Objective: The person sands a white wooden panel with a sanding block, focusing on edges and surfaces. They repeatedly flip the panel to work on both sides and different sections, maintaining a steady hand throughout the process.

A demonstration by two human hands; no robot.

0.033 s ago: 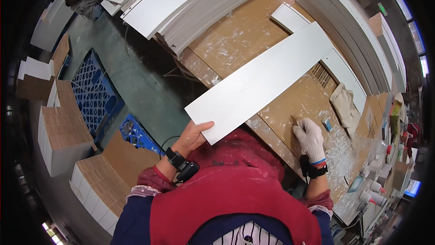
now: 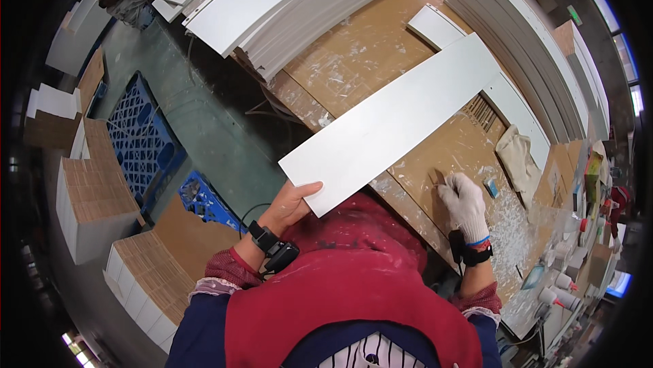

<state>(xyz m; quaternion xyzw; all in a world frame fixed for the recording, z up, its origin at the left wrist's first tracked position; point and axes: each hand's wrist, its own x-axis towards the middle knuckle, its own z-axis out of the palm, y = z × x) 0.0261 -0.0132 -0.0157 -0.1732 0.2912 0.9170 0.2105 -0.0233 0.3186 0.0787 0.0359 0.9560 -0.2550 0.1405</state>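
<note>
My bare left hand [image 2: 291, 206] grips the near end of a long white panel [image 2: 401, 116]. The panel lies slanted across the brown, paint-spattered workbench [image 2: 354, 55], and its near end juts out past the bench edge. My right hand [image 2: 464, 205] wears a white glove and rests on the bench just right of the panel, fingers bent down onto the surface. A small dark bit lies at its fingertips; whether the hand holds it is unclear. Both wrists carry dark bands.
Stacks of white panels lie at the bench's far side [image 2: 306, 7] and right side [image 2: 530, 48]. A crumpled cloth [image 2: 517, 157] and several tubes [image 2: 558, 286] sit at the right. Left on the floor are a blue pallet [image 2: 143, 143] and brown-topped board stacks [image 2: 95, 198].
</note>
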